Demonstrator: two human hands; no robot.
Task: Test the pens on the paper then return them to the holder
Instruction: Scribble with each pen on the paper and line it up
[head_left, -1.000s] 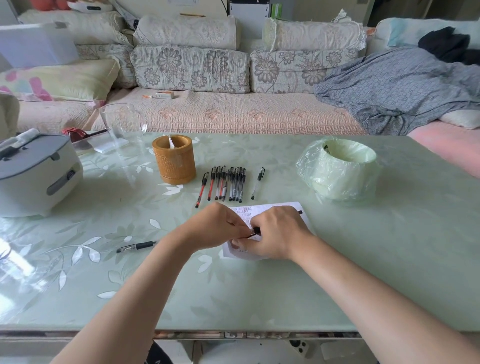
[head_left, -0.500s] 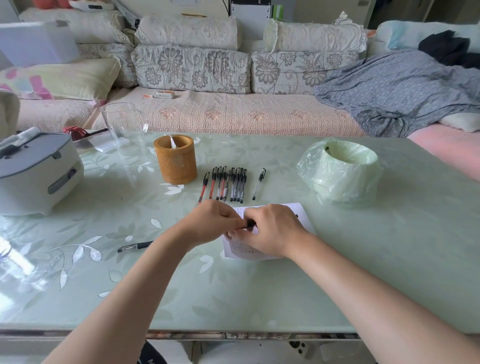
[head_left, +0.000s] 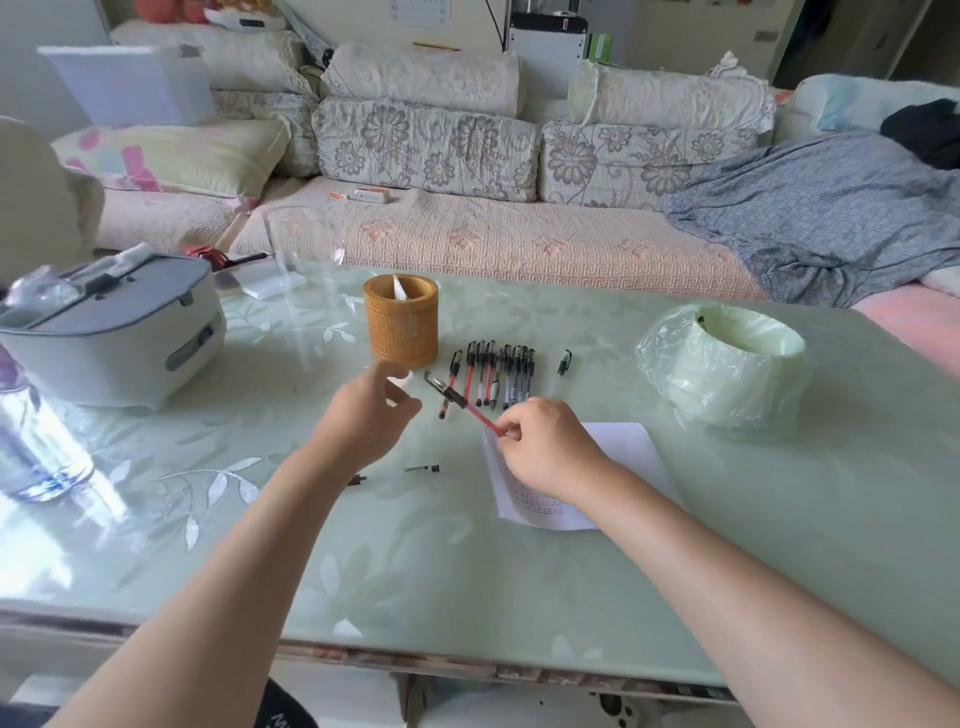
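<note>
My right hand pinches the lower end of a red pen that slants up and left, its black capped end in the air near the pen row. My left hand hovers just left of that pen, fingers loosely curled and holding nothing. Behind the hands stands the brown woven holder with something white inside. To its right, a row of several red and black pens lies on the table, with one more pen apart. The white paper lies under my right wrist. A black pen lies partly hidden by my left forearm.
A grey-lidded white appliance sits at the left, with a clear glass jar behind it and a clear bottle at the far left. A pale green roll wrapped in plastic stands at the right. The table's front edge is near me.
My hands were joined on the pen over the paper. They have separated: the left moved up and left with nothing in it, and the right lifted the red pen off the paper.
</note>
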